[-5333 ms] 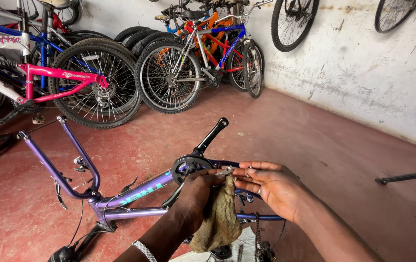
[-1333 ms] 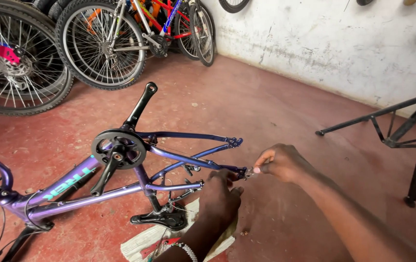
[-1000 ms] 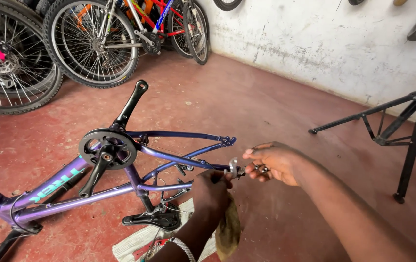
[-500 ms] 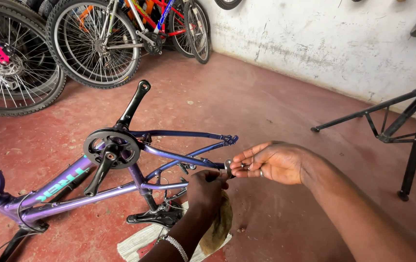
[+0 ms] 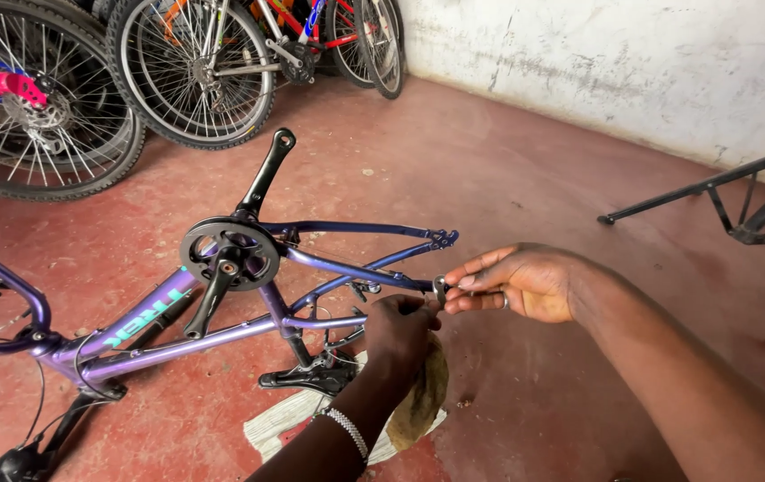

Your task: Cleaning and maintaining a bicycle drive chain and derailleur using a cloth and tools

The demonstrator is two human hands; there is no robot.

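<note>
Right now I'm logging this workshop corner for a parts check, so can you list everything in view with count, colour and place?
bicycle frame: one, purple, upside down on the red floor, no wheels
crankset: one, black, on the frame, one arm pointing up
small metal part: one, silver, at the rear dropout
rag: one, brownish, under the left hand
parked bicycles: several, mixed colours, top left
repair stand: one, black, right edge
left hand: at the dropout
right hand: pinching the small metal part
</note>
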